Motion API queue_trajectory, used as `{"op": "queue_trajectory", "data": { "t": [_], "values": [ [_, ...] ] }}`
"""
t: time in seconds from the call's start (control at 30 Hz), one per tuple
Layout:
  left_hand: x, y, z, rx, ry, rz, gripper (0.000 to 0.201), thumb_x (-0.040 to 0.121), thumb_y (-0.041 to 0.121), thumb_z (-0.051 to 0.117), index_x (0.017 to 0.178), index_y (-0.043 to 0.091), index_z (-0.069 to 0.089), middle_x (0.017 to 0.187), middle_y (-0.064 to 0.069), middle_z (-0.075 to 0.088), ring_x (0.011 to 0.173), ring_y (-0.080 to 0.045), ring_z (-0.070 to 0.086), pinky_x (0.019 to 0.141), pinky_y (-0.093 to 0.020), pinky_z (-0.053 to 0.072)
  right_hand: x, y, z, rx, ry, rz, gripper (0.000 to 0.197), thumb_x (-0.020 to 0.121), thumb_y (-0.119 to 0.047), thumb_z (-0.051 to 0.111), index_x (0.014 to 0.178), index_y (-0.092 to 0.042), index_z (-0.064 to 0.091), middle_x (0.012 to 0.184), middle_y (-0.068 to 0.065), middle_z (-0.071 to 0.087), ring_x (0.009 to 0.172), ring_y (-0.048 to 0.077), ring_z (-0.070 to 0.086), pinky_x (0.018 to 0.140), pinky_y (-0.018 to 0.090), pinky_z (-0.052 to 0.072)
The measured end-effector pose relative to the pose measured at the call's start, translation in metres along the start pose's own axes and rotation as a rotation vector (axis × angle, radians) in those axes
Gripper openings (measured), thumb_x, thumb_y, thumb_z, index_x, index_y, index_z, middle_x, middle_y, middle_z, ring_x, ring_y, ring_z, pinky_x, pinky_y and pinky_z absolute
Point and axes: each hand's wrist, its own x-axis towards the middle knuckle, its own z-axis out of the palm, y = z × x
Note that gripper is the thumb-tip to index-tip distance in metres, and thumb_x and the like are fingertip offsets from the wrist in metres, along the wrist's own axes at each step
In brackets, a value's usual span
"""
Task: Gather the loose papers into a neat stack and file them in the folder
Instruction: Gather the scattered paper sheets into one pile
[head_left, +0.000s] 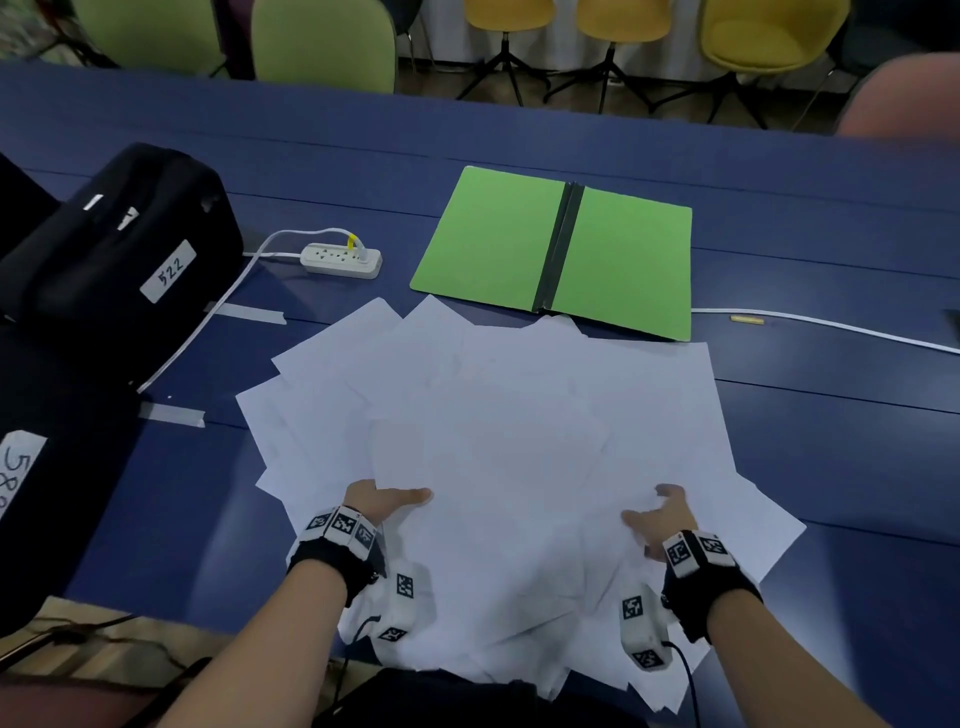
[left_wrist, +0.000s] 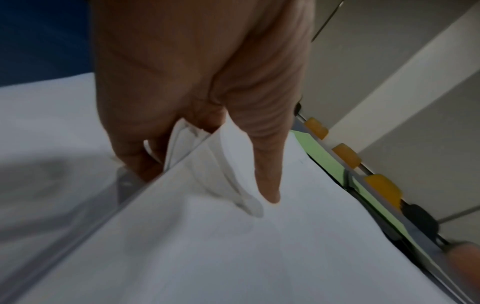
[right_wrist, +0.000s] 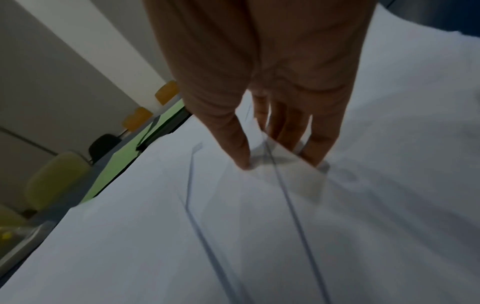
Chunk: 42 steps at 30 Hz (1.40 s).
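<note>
While both hands pinch the fanned white papers (head_left: 498, 441), left hand (head_left: 382, 506) and right hand (head_left: 662, 522) at opposite near edges, gathering is underway; next, squeeze the sheets inward toward the open green folder (head_left: 561, 249) beyond.

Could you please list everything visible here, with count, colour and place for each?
papers: many loose sheets, white, fanned over the near middle of the table
folder: one, green with a dark spine, open flat beyond the papers
table: one, dark blue
power strip: one, white, left of the folder
cable: one, white, right of the folder
bag: one, black with a white label, far left
tape strips: two, grey, on the table at left
chairs: green and yellow, behind the table
left hand: pinches sheets at the pile's near left edge
right hand: pinches sheets at the near right edge
</note>
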Motion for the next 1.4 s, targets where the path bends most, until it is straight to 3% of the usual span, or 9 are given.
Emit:
{"op": "queue_trajectory", "data": {
  "t": [0.17,0.27,0.37,0.53,0.63,0.77,0.87,1.07,1.4],
  "values": [
    [-0.006,0.013,0.018,-0.177,-0.024,0.156,0.046,0.074,0.012,0.081,0.115,0.001,0.063,0.121,-0.015,0.065,0.103,-0.024,0.061,0.091,-0.032,0.047,-0.005,0.000,0.022,-0.129,-0.237,-0.204,0.051,0.088,-0.005,0.054,0.137,-0.008,0.040,0.128,0.019,0.054,0.108,0.037,0.056,0.068,0.036,0.051],
    [-0.003,0.012,0.017,-0.097,-0.004,0.211,0.041,0.083,0.006,0.070,0.121,-0.002,0.057,0.123,-0.012,0.062,0.110,-0.027,0.058,0.100,-0.036,0.045,-0.009,0.001,0.015,-0.046,-0.296,-0.190,0.028,0.088,-0.002,0.056,0.116,-0.004,0.052,0.107,0.020,0.062,0.095,0.035,0.061,0.065,0.034,0.054],
    [0.004,-0.006,0.014,-0.025,0.133,0.184,0.040,0.084,0.000,0.066,0.121,-0.008,0.056,0.125,-0.014,0.060,0.117,-0.032,0.056,0.104,-0.040,0.043,-0.003,0.007,-0.012,-0.054,0.051,-0.144,0.025,0.082,-0.004,0.062,0.107,-0.002,0.057,0.092,0.015,0.059,0.084,0.032,0.060,0.076,0.038,0.050],
    [0.008,-0.015,0.017,-0.027,0.173,0.185,0.037,0.083,-0.003,0.063,0.119,-0.007,0.058,0.122,-0.022,0.061,0.115,-0.037,0.057,0.096,-0.039,0.045,0.003,0.031,-0.071,-0.152,0.437,0.246,0.065,0.074,-0.013,0.067,0.131,-0.008,0.034,0.136,0.020,0.031,0.121,0.039,0.041,0.092,0.044,0.042],
    [0.009,-0.014,0.019,-0.019,0.190,0.188,0.038,0.083,-0.001,0.062,0.120,-0.006,0.057,0.123,-0.023,0.061,0.115,-0.037,0.057,0.098,-0.041,0.047,0.008,0.044,-0.081,-0.123,0.349,0.320,0.060,0.079,-0.015,0.065,0.128,0.000,0.034,0.141,0.024,0.028,0.129,0.040,0.035,0.107,0.048,0.035],
    [0.009,-0.016,0.022,-0.033,0.204,0.178,0.040,0.083,-0.002,0.062,0.122,-0.007,0.055,0.125,-0.023,0.060,0.116,-0.037,0.056,0.098,-0.038,0.045,0.008,0.037,-0.076,0.081,0.313,0.200,0.062,0.070,-0.015,0.070,0.123,0.004,0.043,0.127,0.021,0.054,0.104,0.035,0.057,0.085,0.038,0.046],
    [0.010,-0.017,0.023,-0.056,0.212,0.161,0.038,0.085,-0.005,0.060,0.122,-0.008,0.053,0.125,-0.024,0.059,0.117,-0.037,0.055,0.096,-0.034,0.042,0.003,0.025,-0.066,0.089,0.220,0.049,0.058,0.081,-0.012,0.068,0.132,0.002,0.044,0.133,0.021,0.052,0.118,0.038,0.053,0.091,0.040,0.042],
    [0.008,-0.017,0.021,-0.095,0.198,0.151,0.041,0.086,-0.006,0.058,0.126,-0.007,0.051,0.128,-0.023,0.057,0.120,-0.037,0.053,0.098,-0.036,0.042,0.004,0.025,-0.054,0.057,0.159,0.029,0.039,0.077,-0.015,0.073,0.109,0.006,0.061,0.112,0.023,0.065,0.095,0.036,0.061,0.080,0.037,0.048],
    [0.014,-0.018,0.015,-0.087,0.107,0.123,0.033,0.081,-0.009,0.061,0.112,-0.003,0.057,0.106,-0.015,0.061,0.104,-0.034,0.058,0.097,-0.044,0.047,0.010,0.022,-0.064,-0.075,-0.021,-0.035,0.059,0.080,-0.012,0.071,0.132,-0.001,0.045,0.123,0.014,0.057,0.110,0.037,0.057,0.092,0.045,0.047]
  ]
}}
